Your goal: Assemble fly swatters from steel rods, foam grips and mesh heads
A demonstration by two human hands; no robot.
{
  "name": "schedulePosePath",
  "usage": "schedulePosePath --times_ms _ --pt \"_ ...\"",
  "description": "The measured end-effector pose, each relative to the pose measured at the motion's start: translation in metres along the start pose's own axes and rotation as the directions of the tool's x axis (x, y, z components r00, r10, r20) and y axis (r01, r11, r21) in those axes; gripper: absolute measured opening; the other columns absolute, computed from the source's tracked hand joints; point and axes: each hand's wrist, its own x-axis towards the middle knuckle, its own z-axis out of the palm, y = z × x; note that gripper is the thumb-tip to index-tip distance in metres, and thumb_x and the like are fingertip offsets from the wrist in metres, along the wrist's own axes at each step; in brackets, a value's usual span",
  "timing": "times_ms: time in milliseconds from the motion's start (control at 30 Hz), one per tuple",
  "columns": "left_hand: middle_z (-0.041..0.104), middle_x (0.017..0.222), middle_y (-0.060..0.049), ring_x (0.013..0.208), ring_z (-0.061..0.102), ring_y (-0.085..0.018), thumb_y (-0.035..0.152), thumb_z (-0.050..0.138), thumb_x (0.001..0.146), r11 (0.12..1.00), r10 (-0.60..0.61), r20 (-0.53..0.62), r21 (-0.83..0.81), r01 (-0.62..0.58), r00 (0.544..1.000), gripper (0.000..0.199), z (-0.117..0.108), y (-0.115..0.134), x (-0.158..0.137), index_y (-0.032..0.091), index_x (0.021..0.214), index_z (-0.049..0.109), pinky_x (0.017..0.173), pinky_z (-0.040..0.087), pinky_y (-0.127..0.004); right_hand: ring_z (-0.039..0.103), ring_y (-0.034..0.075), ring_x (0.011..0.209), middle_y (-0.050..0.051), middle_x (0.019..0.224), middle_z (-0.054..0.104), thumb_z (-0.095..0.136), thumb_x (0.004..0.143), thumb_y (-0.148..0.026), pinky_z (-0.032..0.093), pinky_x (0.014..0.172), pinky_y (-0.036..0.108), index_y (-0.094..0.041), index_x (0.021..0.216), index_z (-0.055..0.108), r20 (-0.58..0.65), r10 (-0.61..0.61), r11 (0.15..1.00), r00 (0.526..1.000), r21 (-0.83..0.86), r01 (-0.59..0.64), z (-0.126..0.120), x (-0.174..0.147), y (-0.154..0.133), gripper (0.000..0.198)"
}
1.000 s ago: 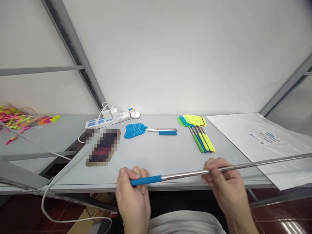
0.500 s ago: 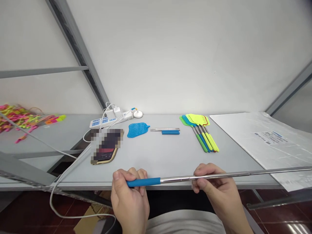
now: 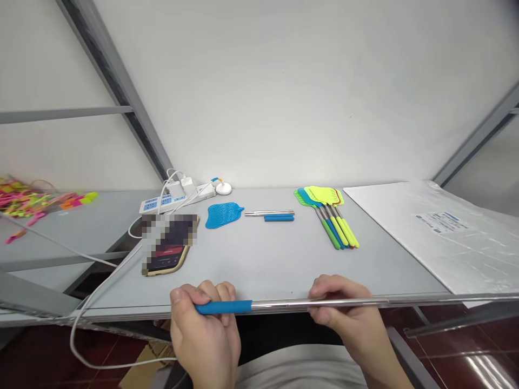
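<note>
My left hand [image 3: 206, 329] is closed around the blue handle [image 3: 225, 307] of an extended telescopic rod. The rod's metal shaft [image 3: 279, 305] runs level to the right and leaves the picture, so its far end is hidden. Farther along the shaft, my right hand [image 3: 344, 313] has its thumb below and its fingers above and behind the metal. Beyond the hands lie a loose blue fly swatter head [image 3: 224, 215], two thin metal rods [image 3: 270, 213] and a short blue handle [image 3: 279, 218]. A fanned pile of fly swatters [image 3: 330, 216] in green, blue and yellow lies to their right.
A phone [image 3: 172, 246] lies at left, below a white power strip [image 3: 178, 201] with plugs and cables. A white cable [image 3: 72, 329] hangs over the front edge. Colourful items [image 3: 36, 202] are heaped far left. A white plastic package [image 3: 438, 232] covers the right side.
The camera view has shifted slightly right. The shaft's right part sits lower, and my right thumb has moved from across the shaft to beneath it. My left hand keeps the handle.
</note>
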Motion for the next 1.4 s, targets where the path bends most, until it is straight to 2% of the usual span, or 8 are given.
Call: schedulePosePath --times_ms 133,333,567,733,833,1100,1267,1400 --pt "0.032 0.042 0.009 0.037 0.027 -0.008 0.035 0.044 0.097 0.998 0.062 -0.033 0.02 -0.061 0.998 0.036 -0.004 0.006 0.012 0.021 0.065 0.039 0.053 0.038 -0.028 0.057 0.014 0.062 0.001 0.07 0.06 0.07 0.085 -0.031 0.045 0.058 0.029 -0.025 0.095 0.073 -0.126 -0.078 0.985 0.989 0.142 0.096 -0.016 0.001 0.004 0.011" --pt "0.03 0.042 0.009 0.036 0.024 -0.008 0.032 0.044 0.096 0.996 0.089 -0.096 0.009 -0.089 0.991 0.036 -0.001 0.012 0.013 0.021 0.063 0.035 0.05 0.035 -0.026 0.058 0.015 0.064 0.002 0.073 0.061 0.07 0.085 -0.023 0.048 0.058 0.03 -0.024 0.089 0.074 -0.145 -0.085 0.99 0.986 0.102 0.1 -0.018 0.005 -0.001 0.006" --pt "0.033 0.046 0.009 0.035 0.026 -0.008 0.039 0.045 0.098 0.991 -0.132 0.006 -0.024 0.132 0.991 0.037 0.01 -0.008 -0.019 0.021 0.066 0.038 0.047 0.034 -0.027 0.061 0.015 0.064 0.0 0.065 0.066 0.077 0.078 -0.023 0.048 0.059 0.026 -0.027 0.084 0.077 -0.045 -0.039 0.999 0.998 -0.018 0.039 0.022 0.005 -0.007 0.007" --pt "0.032 0.043 0.009 0.035 0.025 -0.008 0.039 0.044 0.099 0.999 -0.034 -0.033 -0.023 0.033 0.999 0.039 0.005 -0.003 -0.012 0.021 0.065 0.038 0.047 0.034 -0.027 0.059 0.014 0.062 0.0 0.068 0.067 0.079 0.074 -0.022 0.047 0.056 0.025 -0.028 0.083 0.078 -0.034 -0.026 0.997 0.999 -0.068 0.023 0.014 0.002 -0.007 0.011" --pt "0.032 0.043 0.009 0.035 0.026 -0.008 0.039 0.044 0.098 1.0 -0.006 -0.043 -0.015 0.005 0.999 0.038 0.004 0.003 -0.006 0.021 0.065 0.038 0.047 0.035 -0.027 0.06 0.014 0.064 0.0 0.072 0.069 0.078 0.076 -0.02 0.048 0.057 0.025 -0.029 0.082 0.076 -0.07 -0.092 0.995 0.993 -0.036 0.089 0.01 0.0 -0.007 0.011" --pt "0.03 0.044 0.009 0.034 0.022 -0.008 0.042 0.045 0.098 0.994 -0.101 -0.042 -0.05 0.099 0.994 0.041 0.011 0.0 -0.021 0.021 0.064 0.034 0.044 0.034 -0.026 0.058 0.014 0.064 0.0 0.068 0.065 0.078 0.075 -0.012 0.044 0.057 0.027 -0.029 0.084 0.076 0.034 -0.146 0.989 0.989 -0.023 0.147 0.019 -0.002 -0.008 0.02" --pt "0.03 0.043 0.009 0.035 0.023 -0.008 0.04 0.044 0.098 0.999 -0.053 -0.046 -0.014 0.052 0.998 0.04 0.009 0.003 -0.013 0.021 0.064 0.035 0.045 0.035 -0.026 0.058 0.013 0.061 -0.001 0.067 0.065 0.081 0.071 -0.01 0.043 0.054 0.026 -0.029 0.082 0.077 0.051 -0.1 0.995 0.994 -0.011 0.101 0.025 0.0 -0.004 0.022" --pt "0.028 0.043 0.009 0.035 0.023 -0.009 0.037 0.044 0.098 1.0 0.011 -0.061 0.024 -0.009 0.998 0.038 0.004 0.006 0.001 0.021 0.064 0.036 0.046 0.036 -0.026 0.064 0.015 0.065 0.0 0.072 0.07 0.082 0.07 -0.014 0.048 0.057 0.027 -0.028 0.089 0.077 0.135 -0.032 0.993 0.99 0.115 0.016 0.021 -0.002 -0.001 0.024"
